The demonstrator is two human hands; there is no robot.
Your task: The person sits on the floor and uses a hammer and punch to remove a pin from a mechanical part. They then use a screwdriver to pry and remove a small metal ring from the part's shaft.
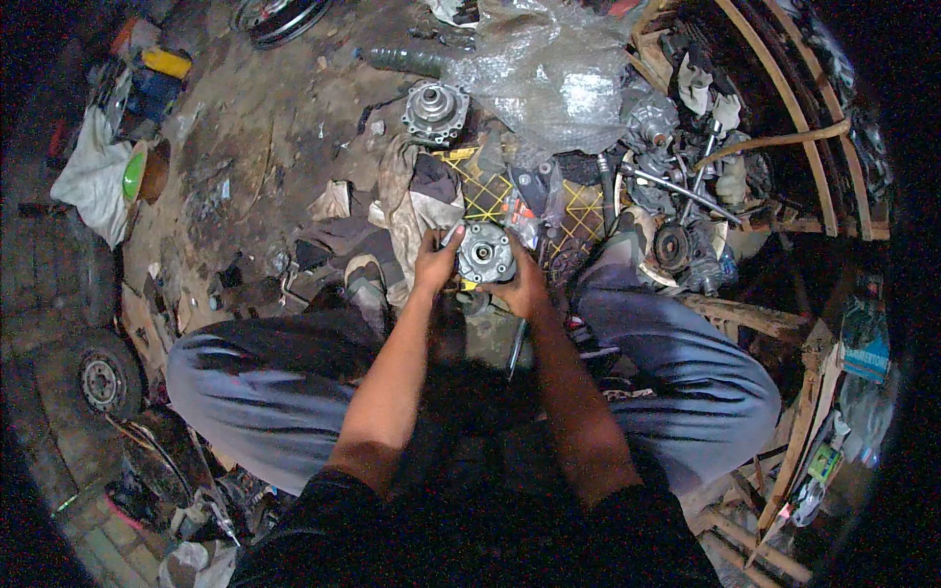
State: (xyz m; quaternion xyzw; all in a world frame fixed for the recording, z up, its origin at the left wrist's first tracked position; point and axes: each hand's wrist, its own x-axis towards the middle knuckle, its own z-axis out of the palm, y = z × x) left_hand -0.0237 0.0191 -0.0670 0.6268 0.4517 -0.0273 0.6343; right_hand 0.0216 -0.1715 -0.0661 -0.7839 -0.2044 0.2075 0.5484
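Between my knees, both hands hold a round grey metal housing [486, 257] with a central bore and bolt holes around its face. My left hand [437, 261] grips its left edge, the thumb lying along the rim. On the opposite side, my right hand [523, 284] wraps the lower right edge. The underside of the housing is hidden. Just beyond lies a yellow-and-black gridded mat [480, 184] with small packets on it. A crumpled cloth [402, 191] is left of the mat. Farther off, another metal housing with a raised hub [434, 111] stands on the ground.
Clear plastic wrap [539, 78] spreads at the back. Greasy metal parts [701, 250] and a long steel rod [681, 194] are heaped at the right, beside wooden slats [784, 127]. A small wheel [106, 380] sits at the left, and a pale sack [93, 176] lies farther up.
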